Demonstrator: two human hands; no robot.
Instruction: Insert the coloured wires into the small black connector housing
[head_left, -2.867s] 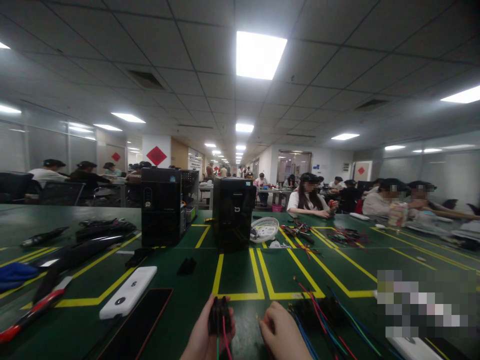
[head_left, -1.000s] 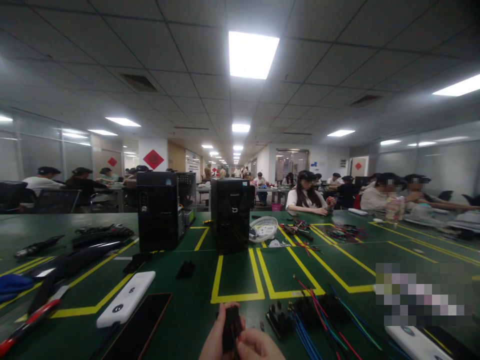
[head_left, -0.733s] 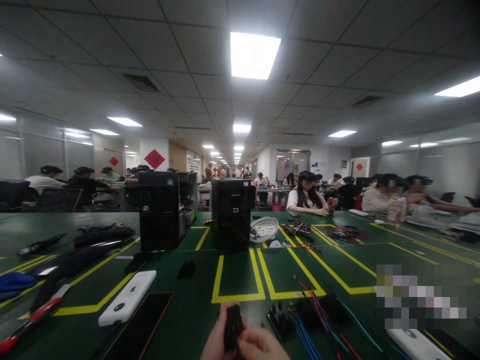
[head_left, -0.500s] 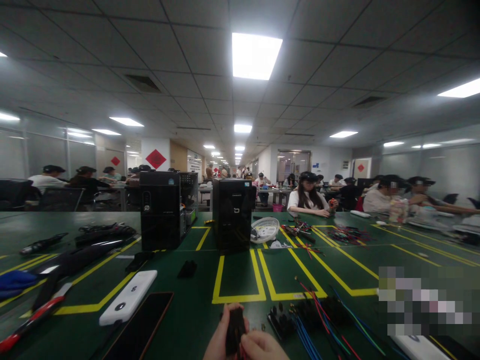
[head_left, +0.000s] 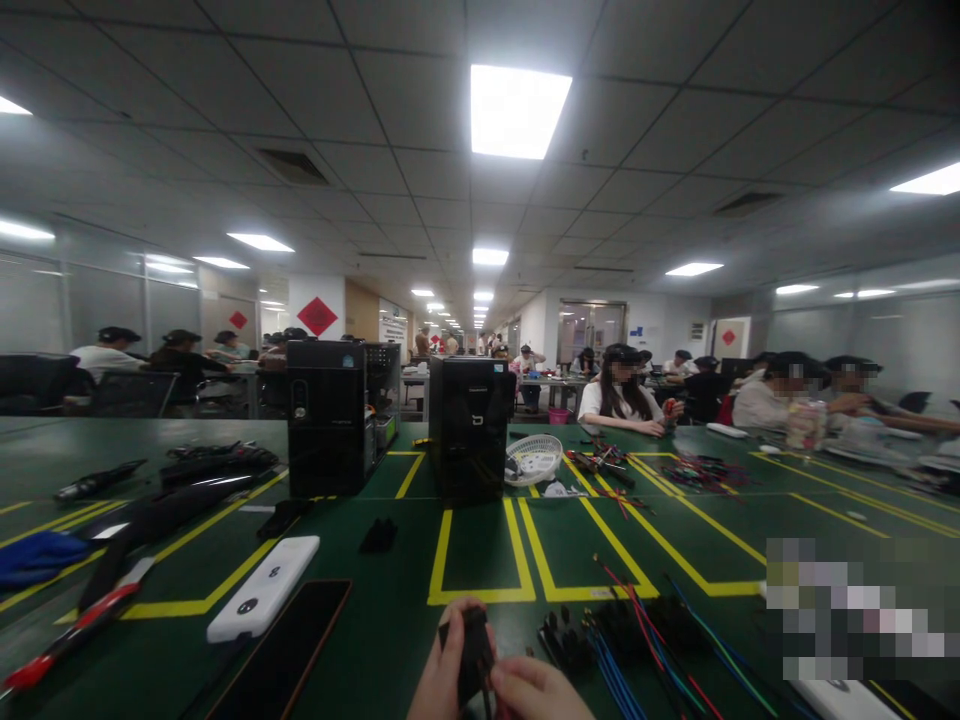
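My left hand (head_left: 444,672) pinches the black connector (head_left: 472,655) upright, low over the mat (head_left: 375,620); my right hand (head_left: 536,690) nips its wires. It seems light and rigid; I hold its sides.

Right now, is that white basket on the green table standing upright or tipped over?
Upright. The white basket sits on the green table beside the black computer tower, its open rim facing up; its contents are too small to make out.
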